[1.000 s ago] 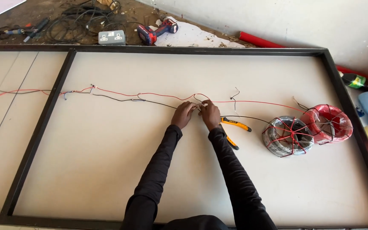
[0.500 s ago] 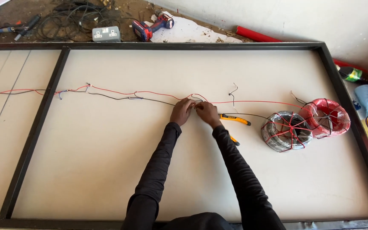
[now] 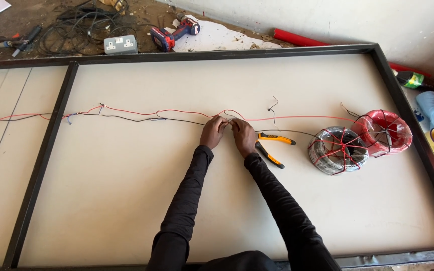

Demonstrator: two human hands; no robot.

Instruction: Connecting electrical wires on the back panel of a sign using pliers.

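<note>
Your two hands have hardly shifted over the last second: your left hand (image 3: pixel 213 132) and your right hand (image 3: pixel 243 136) remain side by side near the middle of the large pale board in its black metal frame (image 3: pixel 126 200), fingertips pinched together on the thin red wire (image 3: pixel 187 111) and thin black wire (image 3: pixel 177 120) where the two strands meet. What did change is mostly the view, which has drifted a little, so the work at that joint looks to be ongoing rather than finished (the fingers hide the joint itself, so you cannot tell whether the strands are twisted or only held). The wires run on towards the board's left edge. Just right of your right hand lie the yellow-and-black-handled pliers (image 3: pixel 272 145), untouched, and nearer the right edge sit the black wire coil (image 3: pixel 338 149) and the red wire coil (image 3: pixel 385 131), touching each other.
</note>
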